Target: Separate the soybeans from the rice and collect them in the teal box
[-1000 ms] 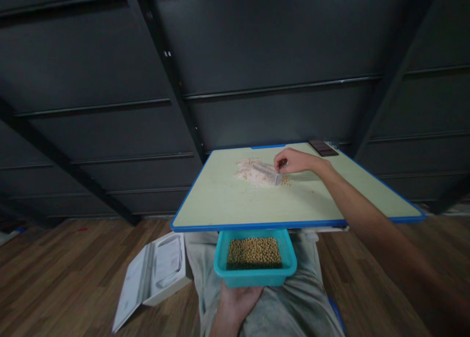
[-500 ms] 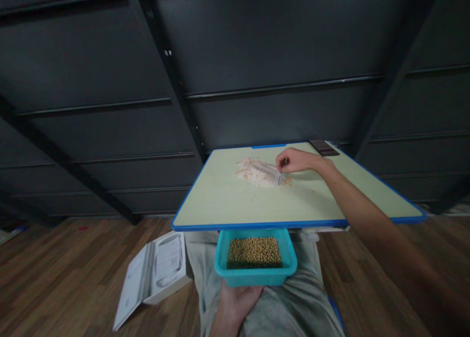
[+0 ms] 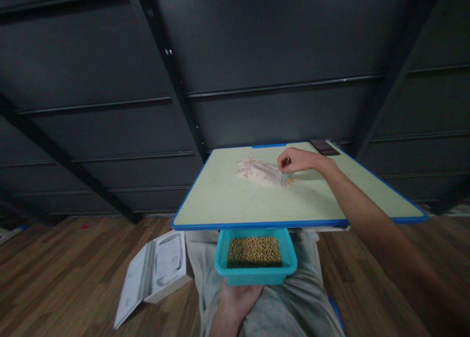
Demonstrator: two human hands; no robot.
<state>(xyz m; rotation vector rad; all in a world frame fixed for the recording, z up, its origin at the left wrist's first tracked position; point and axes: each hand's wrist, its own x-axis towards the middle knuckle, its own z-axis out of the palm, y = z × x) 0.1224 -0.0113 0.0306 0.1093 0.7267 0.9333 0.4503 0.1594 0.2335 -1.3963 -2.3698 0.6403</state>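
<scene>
My right hand (image 3: 287, 160) is closed in a pinch on a thin, clear flat piece (image 3: 282, 180), held on edge against the table. That piece stands at the right end of a spread-out heap of white grains, likely rice (image 3: 260, 173), with yellowish beans mixed in. A few loose beans (image 3: 290, 181) lie just right of it. Below the table's near edge, my left hand (image 3: 240, 298) holds a turquoise tub (image 3: 255, 279) from beneath, its fingertips hidden under the bottom. Round tan beans (image 3: 255, 251) like soybeans fill the tub's lower part.
The pale tabletop (image 3: 220, 204) has a blue rim and sits over my lap. A dark phone-like slab (image 3: 324, 147) lies at its back right. On the wooden floor at left is an open white box (image 3: 161, 266). Dark panels (image 3: 279, 38) rise behind the table.
My right hand and the clear piece have shifted slightly to the right, at the edge of the heap. The left hand and the tub stay where they were.
</scene>
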